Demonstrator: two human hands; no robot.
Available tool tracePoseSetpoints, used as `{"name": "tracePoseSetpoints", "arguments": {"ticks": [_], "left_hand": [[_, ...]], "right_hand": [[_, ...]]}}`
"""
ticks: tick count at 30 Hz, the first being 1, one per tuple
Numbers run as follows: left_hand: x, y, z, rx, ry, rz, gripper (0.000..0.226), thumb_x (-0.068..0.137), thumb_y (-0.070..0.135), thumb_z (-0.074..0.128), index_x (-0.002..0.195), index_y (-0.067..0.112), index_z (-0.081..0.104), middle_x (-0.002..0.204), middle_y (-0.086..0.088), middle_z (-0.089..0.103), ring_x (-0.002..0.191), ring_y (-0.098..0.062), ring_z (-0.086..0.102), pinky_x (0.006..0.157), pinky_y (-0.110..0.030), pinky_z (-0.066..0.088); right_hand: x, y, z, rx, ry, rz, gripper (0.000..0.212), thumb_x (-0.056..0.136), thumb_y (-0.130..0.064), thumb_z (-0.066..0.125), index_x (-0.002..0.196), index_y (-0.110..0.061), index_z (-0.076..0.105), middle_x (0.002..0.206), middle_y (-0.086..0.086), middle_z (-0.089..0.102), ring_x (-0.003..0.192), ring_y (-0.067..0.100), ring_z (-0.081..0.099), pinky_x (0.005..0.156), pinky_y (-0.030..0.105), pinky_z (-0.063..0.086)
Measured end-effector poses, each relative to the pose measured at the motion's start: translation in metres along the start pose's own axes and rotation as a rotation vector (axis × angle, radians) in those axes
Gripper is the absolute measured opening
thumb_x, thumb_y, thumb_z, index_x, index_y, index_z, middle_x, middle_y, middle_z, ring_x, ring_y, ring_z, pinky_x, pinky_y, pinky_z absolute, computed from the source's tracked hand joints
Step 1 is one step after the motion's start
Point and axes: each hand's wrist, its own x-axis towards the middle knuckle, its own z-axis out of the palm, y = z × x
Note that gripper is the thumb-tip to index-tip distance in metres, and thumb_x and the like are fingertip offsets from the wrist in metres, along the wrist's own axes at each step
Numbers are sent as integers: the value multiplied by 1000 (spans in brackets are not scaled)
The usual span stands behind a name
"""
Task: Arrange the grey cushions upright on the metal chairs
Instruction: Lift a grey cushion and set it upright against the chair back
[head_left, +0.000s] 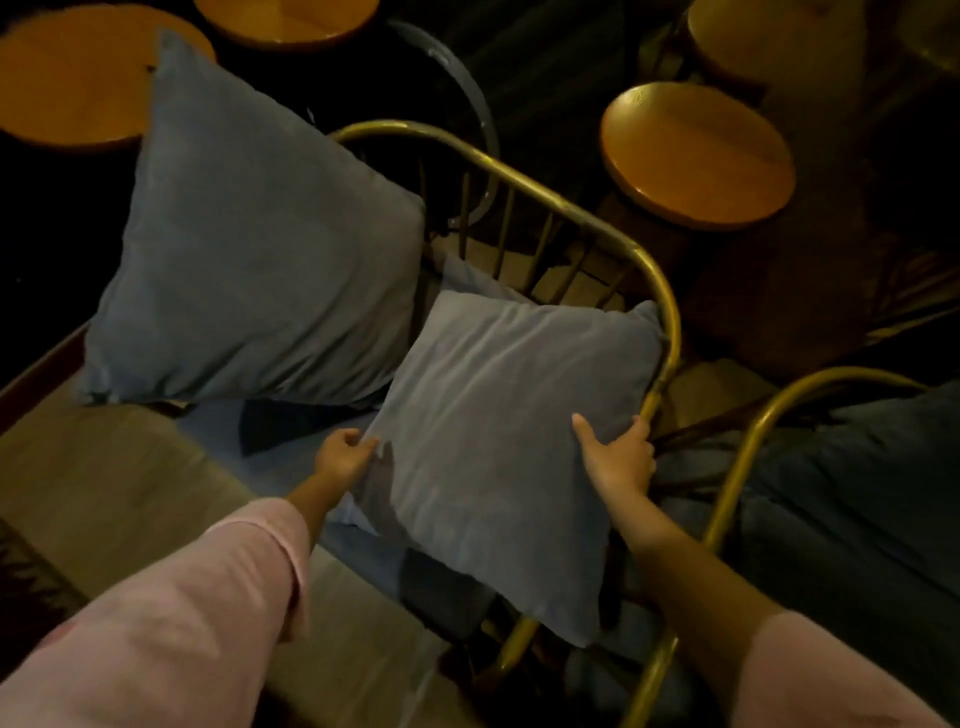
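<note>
Grey cushion gripped by both hands, against brass chair rail

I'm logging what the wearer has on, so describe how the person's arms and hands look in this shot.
Both arms wear loose, soft pale pink long sleeves, the left sleeve and the right sleeve pushed back to leave the forearms bare. The left hand and right hand are bare: no gloves, and no rings, watch or bracelets visible in the dim light.

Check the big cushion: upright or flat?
Upright. The big cushion stands on its lower edge, leaning back at the chair's far end, its top corner raised; no hand touches it.
</note>
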Motion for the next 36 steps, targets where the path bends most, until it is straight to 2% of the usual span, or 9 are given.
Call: {"name": "tracePoseSetpoints", "arguments": {"ticks": [3, 6, 11, 16, 18, 21, 28, 31, 36], "left_hand": [[15, 8, 15, -42, -30, -8, 24, 93, 26, 61, 92, 2, 65, 92, -22, 65, 89, -36, 62, 86, -46, 49], [43, 3, 30, -95, -57, -30, 46, 95, 40, 57, 108, -3, 65, 108, -26, 66, 99, -40, 63, 86, -46, 48], [72, -3, 43, -169, -93, -84, 66, 88, 64, 50, 99, 2, 68, 112, -25, 67, 103, -38, 62, 92, -47, 48], [102, -8, 40, -212, -242, -140, 114, 53, 99, 46, 139, 24, 53, 145, -9, 52, 127, -30, 53, 112, -48, 38], [81, 13, 34, -254, -268, -125, 113, 56, 94, 53, 145, 26, 45, 150, -5, 46, 131, -28, 50, 114, -46, 36], [56, 33, 30, -252, -150, -108, 99, 73, 73, 63, 146, 11, 40, 151, -10, 43, 134, -32, 46, 111, -42, 38], [-1, 49, -9, -285, 13, 28, 92, 74, 60, 72, 144, 7, 42, 150, -11, 46, 132, -31, 48, 102, -33, 38], [-37, 42, -23, -286, 43, 51, 91, 75, 62, 71, 141, 5, 46, 147, -14, 48, 130, -34, 49, 108, -40, 40], [-112, 36, -27, -360, 151, 52, 83, 72, 70, 67, 123, 5, 60, 135, -18, 58, 113, -33, 58, 104, -47, 45]], "right_hand": [[-6, 9, 14, -8, 99, -71, 91, 87, -61, 62, 156, -16, 24, 155, 19, 35, 144, 42, 31, 111, 57, 34], [-5, 16, 25, -9, 197, -142, 86, 89, -59, 61, 154, -14, 29, 149, 20, 42, 139, 41, 38, 109, 54, 37], [-1, 22, 34, -30, 274, -146, 83, 87, -61, 60, 153, -20, 32, 146, 14, 44, 138, 36, 40, 108, 52, 37], [-1, 21, 34, -5, 297, -151, 73, 87, -59, 62, 145, -18, 45, 142, 12, 47, 136, 33, 43, 106, 47, 40], [0, 21, 31, 43, 289, -154, 69, 86, -57, 65, 142, -19, 50, 139, 11, 50, 132, 32, 49, 104, 45, 42], [3, 18, 21, 105, 243, -134, 64, 85, -55, 69, 135, -18, 58, 134, 11, 57, 122, 31, 57, 104, 42, 47], [-3, 0, -18, 291, 46, -12, 65, 80, -57, 71, 126, -11, 67, 130, 9, 68, 120, 31, 63, 99, 38, 51], [-23, 1, -40, 339, 9, -50, 60, 82, -52, 73, 125, -11, 67, 128, 8, 68, 117, 29, 64, 87, 30, 48], [-54, 28, -88, 431, -10, -196, 53, 84, -50, 73, 120, -12, 69, 121, 6, 72, 108, 24, 68, 87, 34, 54]]}}
